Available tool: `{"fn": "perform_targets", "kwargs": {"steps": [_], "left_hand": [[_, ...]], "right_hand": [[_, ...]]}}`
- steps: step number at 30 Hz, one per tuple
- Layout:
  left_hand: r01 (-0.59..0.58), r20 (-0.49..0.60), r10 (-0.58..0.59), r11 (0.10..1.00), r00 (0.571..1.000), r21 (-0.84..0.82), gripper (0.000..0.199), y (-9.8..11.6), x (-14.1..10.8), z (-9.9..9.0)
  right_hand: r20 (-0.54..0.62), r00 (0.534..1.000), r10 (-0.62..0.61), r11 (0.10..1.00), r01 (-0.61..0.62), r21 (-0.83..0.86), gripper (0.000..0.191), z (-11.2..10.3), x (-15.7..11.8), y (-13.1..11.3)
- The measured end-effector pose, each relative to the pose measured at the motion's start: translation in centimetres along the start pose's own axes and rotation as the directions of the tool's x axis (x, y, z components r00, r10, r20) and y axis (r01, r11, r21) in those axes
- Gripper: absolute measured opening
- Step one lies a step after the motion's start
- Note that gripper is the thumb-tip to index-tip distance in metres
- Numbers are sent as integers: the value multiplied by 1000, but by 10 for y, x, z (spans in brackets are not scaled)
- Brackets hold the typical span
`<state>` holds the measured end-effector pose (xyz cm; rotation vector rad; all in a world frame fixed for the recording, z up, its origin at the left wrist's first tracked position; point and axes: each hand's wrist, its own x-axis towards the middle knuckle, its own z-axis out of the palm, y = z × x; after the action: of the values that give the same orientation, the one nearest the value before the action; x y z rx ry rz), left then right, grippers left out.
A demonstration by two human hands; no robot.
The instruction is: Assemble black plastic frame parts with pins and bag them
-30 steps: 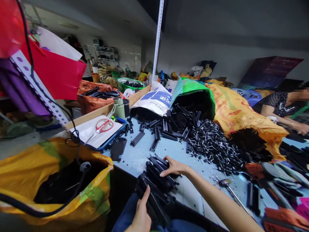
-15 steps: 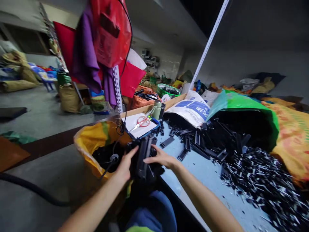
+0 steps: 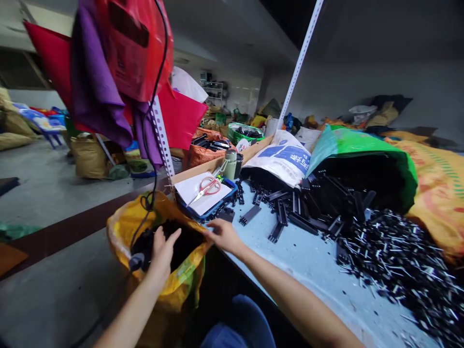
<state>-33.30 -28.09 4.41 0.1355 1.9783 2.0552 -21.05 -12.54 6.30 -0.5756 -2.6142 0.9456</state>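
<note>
My left hand (image 3: 162, 252) is over the mouth of a yellow sack (image 3: 125, 224), its fingers apart and nothing in them. Dark pieces (image 3: 170, 229) lie inside the sack, hard to make out. At the sack's right rim is my right hand (image 3: 223, 236), its fingertips pinched on the edge. A black cable hangs down into the sack, with a round grey part (image 3: 137, 261) near its left side. Black plastic parts (image 3: 278, 220) lie scattered on the light blue table (image 3: 286, 258) to the right of my hands.
Red-handled scissors (image 3: 206, 187) lie on white paper in a blue tray, beside a green flask (image 3: 229, 165). White (image 3: 284, 157) and green (image 3: 366, 150) sacks open onto the table, near a heap of small black pieces (image 3: 402, 270). A red bag (image 3: 134, 53) hangs at upper left.
The bundle of black parts between my hands is gone from them. My left hand has moved left over the sack, and my right hand has come to its rim. The view has shifted.
</note>
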Motion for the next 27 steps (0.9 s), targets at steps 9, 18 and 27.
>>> {"fn": "perform_targets", "kwargs": {"steps": [9,18,27], "left_hand": [[-733,644,358,419,676,537,48,4,-31,237],[-559,488,287,271,824,784,70,-46,-5,363],[-450,406,260,141,876,882,75,-64,0,333]], "right_hand": [[-457,766,453,724,-615,-313,54,-103,-37,135],[-402,835,375,691,-541,-480,43,-84,-125,192],[-414,846,337,714,-516,-473,42,-89,-140,194]]}}
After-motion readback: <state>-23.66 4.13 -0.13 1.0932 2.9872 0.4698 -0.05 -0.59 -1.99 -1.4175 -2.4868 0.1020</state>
